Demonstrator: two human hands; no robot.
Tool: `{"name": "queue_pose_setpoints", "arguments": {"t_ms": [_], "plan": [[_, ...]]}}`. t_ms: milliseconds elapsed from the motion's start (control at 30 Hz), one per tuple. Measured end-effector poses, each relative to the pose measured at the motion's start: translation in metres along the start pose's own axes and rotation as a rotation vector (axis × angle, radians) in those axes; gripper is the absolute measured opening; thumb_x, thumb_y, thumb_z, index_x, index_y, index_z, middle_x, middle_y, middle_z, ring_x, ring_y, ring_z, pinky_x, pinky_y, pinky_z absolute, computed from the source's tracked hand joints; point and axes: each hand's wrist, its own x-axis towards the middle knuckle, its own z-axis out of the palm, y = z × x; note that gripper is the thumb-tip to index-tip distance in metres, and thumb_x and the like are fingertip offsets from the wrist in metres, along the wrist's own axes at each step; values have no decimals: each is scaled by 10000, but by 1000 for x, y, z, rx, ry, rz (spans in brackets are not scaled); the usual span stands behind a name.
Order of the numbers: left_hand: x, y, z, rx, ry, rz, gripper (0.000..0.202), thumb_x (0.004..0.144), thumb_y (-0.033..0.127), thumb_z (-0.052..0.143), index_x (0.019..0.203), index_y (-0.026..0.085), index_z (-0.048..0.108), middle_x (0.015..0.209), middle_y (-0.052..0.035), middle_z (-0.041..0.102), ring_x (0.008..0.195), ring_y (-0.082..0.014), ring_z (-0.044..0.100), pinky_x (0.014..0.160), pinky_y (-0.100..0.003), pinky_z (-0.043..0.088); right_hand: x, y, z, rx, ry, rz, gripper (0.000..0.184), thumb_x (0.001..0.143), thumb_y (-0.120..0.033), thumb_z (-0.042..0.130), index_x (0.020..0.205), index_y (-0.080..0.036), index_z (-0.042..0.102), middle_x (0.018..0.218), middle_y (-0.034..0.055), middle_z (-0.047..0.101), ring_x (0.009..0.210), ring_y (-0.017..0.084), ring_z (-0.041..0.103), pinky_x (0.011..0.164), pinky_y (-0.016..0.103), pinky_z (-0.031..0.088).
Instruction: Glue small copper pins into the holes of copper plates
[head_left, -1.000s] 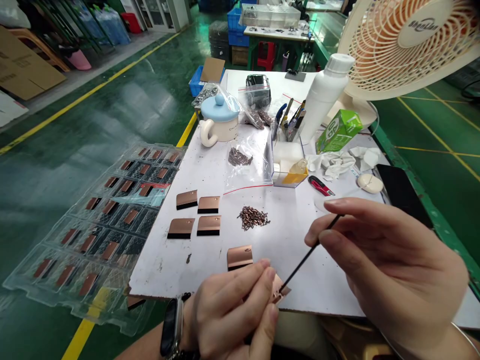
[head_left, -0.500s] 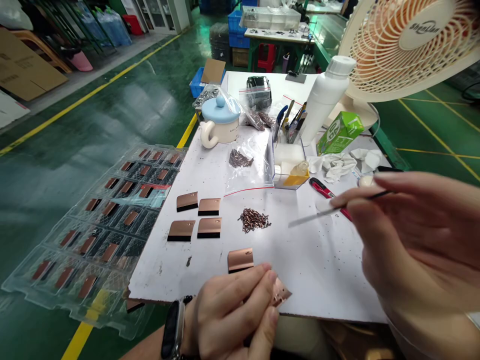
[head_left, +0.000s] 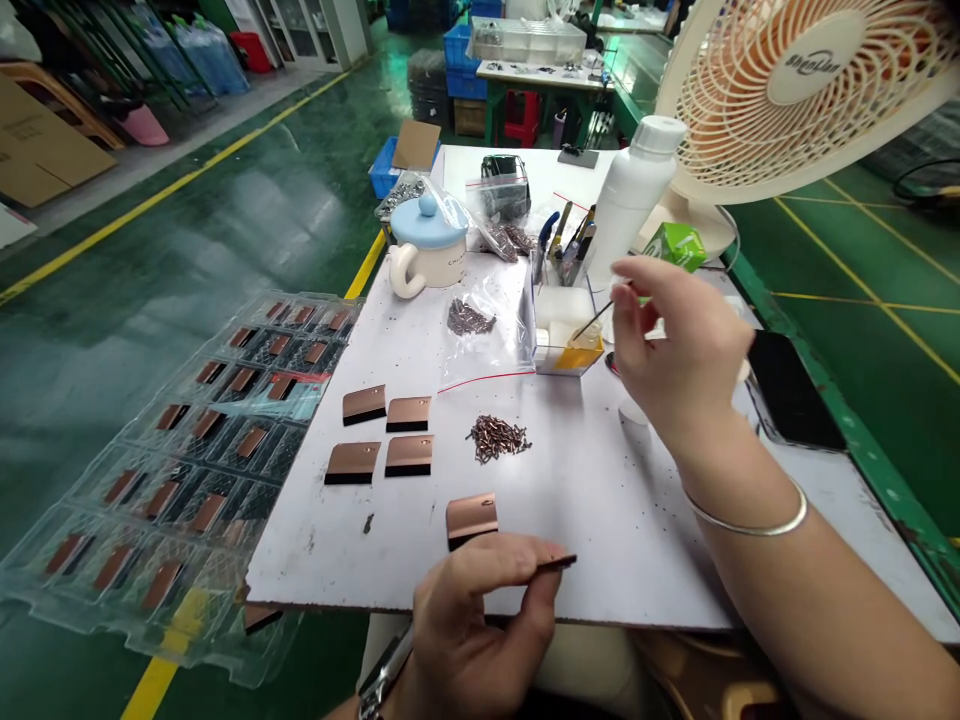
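Note:
My left hand point(head_left: 480, 610), near the front edge of the table, pinches a small copper-coloured plate point(head_left: 559, 563), turned almost edge-on. My right hand point(head_left: 679, 350) grips a thin dark stick point(head_left: 594, 321) between thumb and fingers. Its tip reaches into a clear box point(head_left: 568, 362) with a yellow part and white blocks; the exact contact is too small to tell. Just beyond my left hand lies another copper-coloured plate point(head_left: 472, 515) with a dark lower edge. A heap of tiny copper-coloured screw-like pieces point(head_left: 499, 438) is between my hands and the box.
Several similar plates point(head_left: 409, 453) lie on the left of the table. A lidded mug point(head_left: 431, 250), white bottle point(head_left: 634, 195) and fan point(head_left: 810, 95) stand behind. On the right is a phone point(head_left: 796, 388). Clear trays of plates point(head_left: 195, 460) sit beyond the left edge.
My right hand has moved forward and left, bringing the stick's tip from above the table to the clear box. My left hand has tilted its plate from face-up to nearly edge-on.

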Motion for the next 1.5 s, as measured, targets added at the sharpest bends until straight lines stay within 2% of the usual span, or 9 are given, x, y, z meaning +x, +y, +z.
{"name": "queue_pose_setpoints", "arguments": {"t_ms": [100,233,333,367,433,533,600,833,1500], "plan": [[-3,-3,-2,-41,3,-39,438,745,-75,607,1045,237,547,942,-24,724,823,-180,716,673,-280,639,-3,4,-2,4,57,72,303,925,-206,429,1225,-236,460,1048,65,638,778,177,633,627,317,476],[-5,-1,-1,-76,20,-115,383,784,-50,593,1026,244,554,914,-14,705,802,-174,712,636,-273,642,2,2,-1,-40,-124,138,310,894,-217,428,1200,-169,446,885,73,639,677,200,596,587,354,460],[-6,2,-1,-79,32,-153,370,793,-40,593,1018,251,558,901,3,698,793,-172,714,636,-282,647,1,-11,-16,38,-169,94,357,846,-218,513,1189,-128,465,1085,147,588,775,206,581,639,368,485],[-6,2,-1,-77,35,-160,372,793,-39,594,1020,254,561,903,9,696,796,-171,714,640,-284,649,-3,-18,-25,112,-174,83,342,843,-215,537,1168,-124,482,1120,160,563,811,200,573,660,358,491],[-5,2,-3,-74,48,-165,372,794,-36,595,1022,255,567,905,20,692,806,-167,713,642,-275,650,-17,-33,-46,333,-225,111,217,845,-181,568,1057,-150,535,945,94,592,773,162,544,685,322,493],[-3,-1,-5,-43,66,-143,382,787,-44,600,1033,247,577,921,23,692,833,-152,705,678,-250,642,-49,-57,-70,779,-518,175,130,860,-108,555,977,-164,555,864,38,585,786,110,548,674,242,500],[-3,-3,-6,-10,64,-106,408,771,-62,607,1049,235,578,952,15,695,861,-142,699,741,-236,629,-70,-70,-79,914,-584,211,168,855,-58,541,997,-146,560,894,45,584,835,99,554,704,219,512],[-10,-4,-10,62,-58,33,541,720,-135,595,1138,203,532,1058,-16,690,968,-155,686,894,-253,582,-94,-84,-81,959,-459,274,215,820,6,547,1009,-93,572,873,72,586,813,101,548,682,220,525],[-14,-5,-15,70,-129,21,480,744,-112,582,1114,190,530,1040,-48,699,937,-170,699,856,-271,603,-100,-84,-83,971,-454,265,203,802,14,526,960,-98,587,791,75,586,732,129,517,596,260,499]]}}
